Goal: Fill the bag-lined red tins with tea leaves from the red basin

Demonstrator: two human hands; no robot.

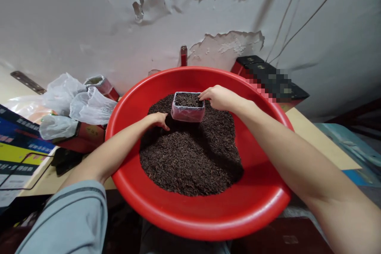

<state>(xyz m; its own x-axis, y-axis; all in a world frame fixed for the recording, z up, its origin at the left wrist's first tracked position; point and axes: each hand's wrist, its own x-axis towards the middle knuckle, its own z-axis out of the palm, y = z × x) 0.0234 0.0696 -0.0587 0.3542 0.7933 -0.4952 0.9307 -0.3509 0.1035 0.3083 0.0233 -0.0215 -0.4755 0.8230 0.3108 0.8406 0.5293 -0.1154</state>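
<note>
A large red plastic basin (pixel 190 216) holds a heap of dark, dry, tea-like leaves (pixel 190 162). On the heap, towards its far side, is a small rectangular box (pixel 188 114) lined with clear plastic film and filled with the same leaves. My right hand (pixel 218 97) comes in from the right, its fingertips over the box's right rim, touching the leaves there. Left of the box, my left hand (pixel 159 120) rests low at the heap, thumb and fingers apart. Part of its fingers is hidden by shadow and leaves.
Clear plastic bags (pixel 92 105) and a red box (pixel 89 137) crowd the left of the basin, near a black object (pixel 67 160). Behind to the right lie black-topped red boxes (pixel 268 75). A peeling wall (pixel 104 20) rises behind the basin.
</note>
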